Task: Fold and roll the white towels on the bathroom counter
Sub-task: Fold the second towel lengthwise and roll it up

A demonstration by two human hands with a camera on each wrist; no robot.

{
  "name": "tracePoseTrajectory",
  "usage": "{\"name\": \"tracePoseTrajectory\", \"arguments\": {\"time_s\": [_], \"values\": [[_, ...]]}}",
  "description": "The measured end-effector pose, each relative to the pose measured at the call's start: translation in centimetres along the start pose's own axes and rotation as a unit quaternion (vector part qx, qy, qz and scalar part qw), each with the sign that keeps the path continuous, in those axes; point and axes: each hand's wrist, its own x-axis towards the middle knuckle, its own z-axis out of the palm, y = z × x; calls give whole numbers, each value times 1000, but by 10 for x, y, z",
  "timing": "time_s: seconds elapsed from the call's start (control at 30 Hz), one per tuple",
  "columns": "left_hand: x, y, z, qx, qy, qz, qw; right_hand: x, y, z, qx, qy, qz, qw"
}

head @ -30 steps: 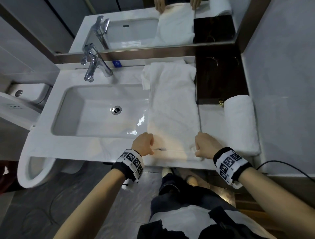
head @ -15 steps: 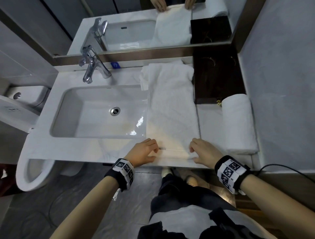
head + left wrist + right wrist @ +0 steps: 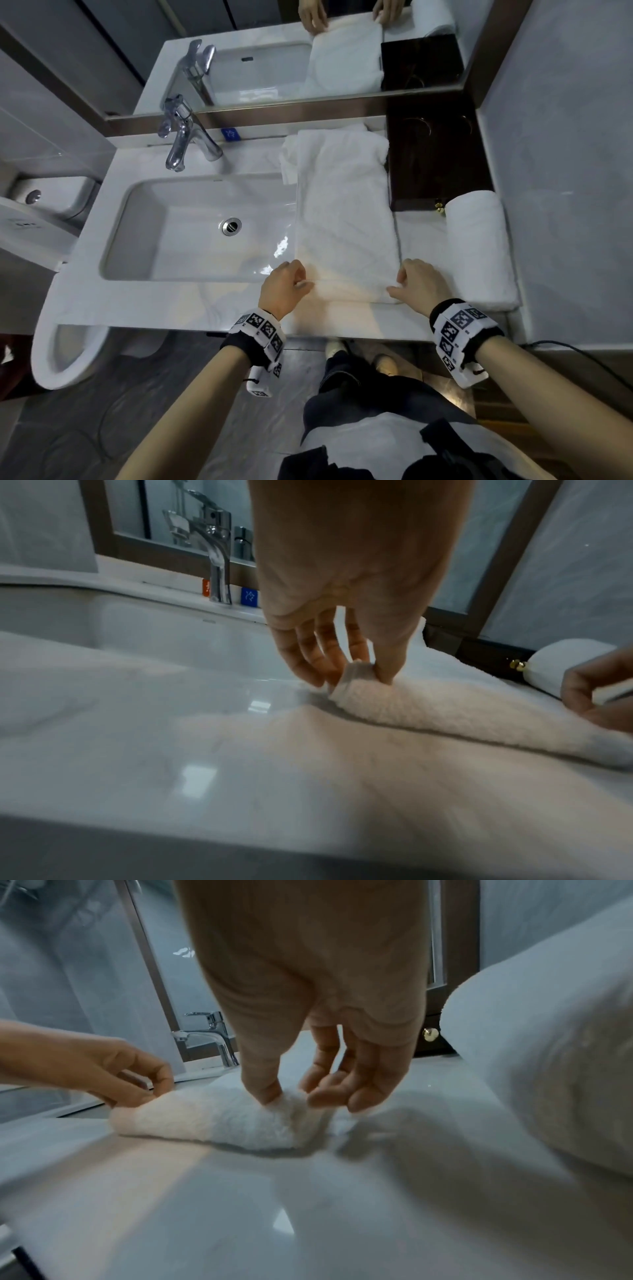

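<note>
A long folded white towel (image 3: 342, 205) lies on the counter (image 3: 191, 308) right of the basin, running from the mirror to the front edge. Its near end is turned over into a small roll (image 3: 445, 710) (image 3: 219, 1118). My left hand (image 3: 284, 287) (image 3: 346, 666) pinches the roll's left end between thumb and fingers. My right hand (image 3: 418, 284) (image 3: 301, 1093) pinches the roll's right end, thumb pressed into the pile. A finished rolled towel (image 3: 479, 246) (image 3: 555, 1056) lies to the right along the wall.
The sink basin (image 3: 191, 233) and chrome faucet (image 3: 181, 144) are to the left. A dark wooden box (image 3: 435, 154) with a brass knob stands behind the rolled towel. A mirror runs along the back. A toilet (image 3: 58, 349) is at lower left.
Both hands have gone from flat on the towel's near edge to pinching it, and the edge is now turned over into a small roll a little farther from the counter's front.
</note>
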Motion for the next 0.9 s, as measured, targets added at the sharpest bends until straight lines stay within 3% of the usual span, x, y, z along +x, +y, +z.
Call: {"name": "tracePoseTrajectory", "arguments": {"time_s": [0.2,0.37,0.5,0.6,0.73,0.9], "values": [[1,-2,-1,33,3,139,990,0,-3,4,-13,6,-131,991],[-6,-14,-9,92,4,281,955,-10,8,12,-67,-12,-183,981],[-6,-17,-9,133,-21,302,944,-11,11,16,-146,11,-199,969],[-2,-14,-5,99,-25,258,961,-5,11,12,-114,16,-189,975],[8,-17,-10,-7,-50,140,989,7,11,-3,-22,-28,-120,992],[27,-9,-16,-79,-79,-9,994,19,9,-14,98,-47,-34,993]]}}
